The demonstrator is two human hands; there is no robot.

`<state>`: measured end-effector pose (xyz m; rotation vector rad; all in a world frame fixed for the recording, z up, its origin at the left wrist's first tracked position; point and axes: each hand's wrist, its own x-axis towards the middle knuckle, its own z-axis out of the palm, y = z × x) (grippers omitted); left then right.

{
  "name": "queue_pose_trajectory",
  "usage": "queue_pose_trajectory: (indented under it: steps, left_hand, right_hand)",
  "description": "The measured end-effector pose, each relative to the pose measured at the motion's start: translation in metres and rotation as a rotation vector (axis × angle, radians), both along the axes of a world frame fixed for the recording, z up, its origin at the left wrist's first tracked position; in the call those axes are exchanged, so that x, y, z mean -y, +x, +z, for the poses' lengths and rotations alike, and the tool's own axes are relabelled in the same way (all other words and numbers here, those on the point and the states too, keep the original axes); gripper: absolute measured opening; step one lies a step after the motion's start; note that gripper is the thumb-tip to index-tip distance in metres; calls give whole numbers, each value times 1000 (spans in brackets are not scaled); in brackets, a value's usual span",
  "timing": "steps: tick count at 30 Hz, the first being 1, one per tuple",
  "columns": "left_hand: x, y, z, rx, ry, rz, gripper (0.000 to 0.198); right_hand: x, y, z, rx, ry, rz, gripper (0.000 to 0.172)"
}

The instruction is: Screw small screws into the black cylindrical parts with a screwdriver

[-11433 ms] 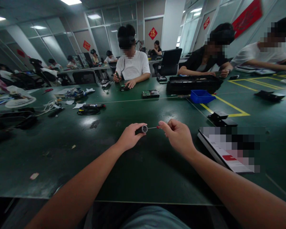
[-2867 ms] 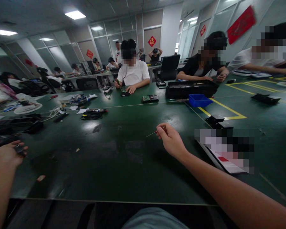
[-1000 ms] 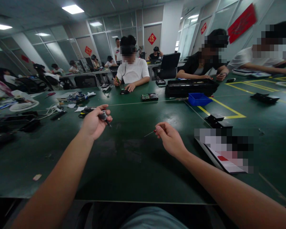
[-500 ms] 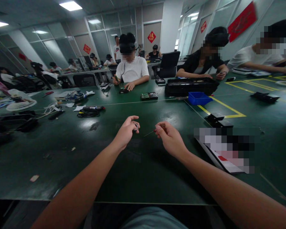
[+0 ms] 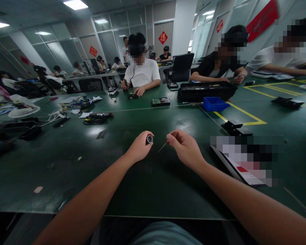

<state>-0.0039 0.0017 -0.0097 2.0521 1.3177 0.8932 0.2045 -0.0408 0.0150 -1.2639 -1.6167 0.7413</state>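
My left hand (image 5: 139, 148) is closed around a small black cylinder (image 5: 149, 139) whose round silvery end faces my right hand. My right hand (image 5: 185, 148) pinches a thin metal rod with a red end (image 5: 162, 147); the rod's tip points down and left toward the cylinder, a short gap away from it. Both hands hover just above the dark green table (image 5: 132, 183), near its middle front.
A white booklet (image 5: 241, 166) lies right of my right hand, with black blocks (image 5: 236, 126) behind it. Farther back are a blue bin (image 5: 215, 103), a long black tray (image 5: 206, 90), a circuit board (image 5: 161, 101) and black cables (image 5: 95, 118). Other people sit around the table.
My left hand came back from the left with the black cylinder and now holds it close to the rod. My right hand tilted the rod's tip downward.
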Motion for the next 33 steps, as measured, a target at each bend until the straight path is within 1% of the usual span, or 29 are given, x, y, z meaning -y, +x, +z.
queue_pose_trajectory:
  steps: [2, 5, 7, 9, 14, 19, 22, 25, 27, 29, 31, 33]
  left_hand:
    - [-1, -1, 1, -52, 39, -35, 25]
    - [-1, -2, 2, -75, 75, -60, 32]
    - [-1, -1, 2, -63, 75, -41, 39]
    - [0, -1, 1, -49, 74, -11, 41]
    - [-1, -1, 0, -65, 119, -10, 31]
    - [0, -1, 0, -67, 132, -12, 32]
    - [0, -2, 1, -57, 128, -17, 33]
    - [-1, -3, 0, -50, 128, -27, 34]
    - [-2, -5, -1, -56, 134, -29, 35]
    - [-2, -5, -2, -71, 140, -32, 35]
    - [-3, -5, -2, -86, 144, -36, 35]
    - [-3, -5, -2, -92, 151, -45, 35]
  right_hand:
    - [2, 0, 3, -23, 30, -18, 27]
    - [2, 0, 3, -124, 74, -40, 23]
    - [0, 0, 1, -183, 86, -50, 23]
    - [-1, 1, -1, -199, 76, -55, 25]
    - [-2, 1, -1, -157, 38, -38, 25]
    - [-3, 1, -3, -149, 43, -69, 25]
    - [-4, 3, -4, -143, 38, -55, 25]
    - [-2, 4, 0, -119, 35, -19, 25]
    - [-1, 4, 4, -70, 28, -32, 26]
    - [0, 4, 7, 8, 12, -80, 31]
    - [0, 3, 9, 76, -7, -130, 41]
    - [0, 3, 9, 110, -17, -158, 48]
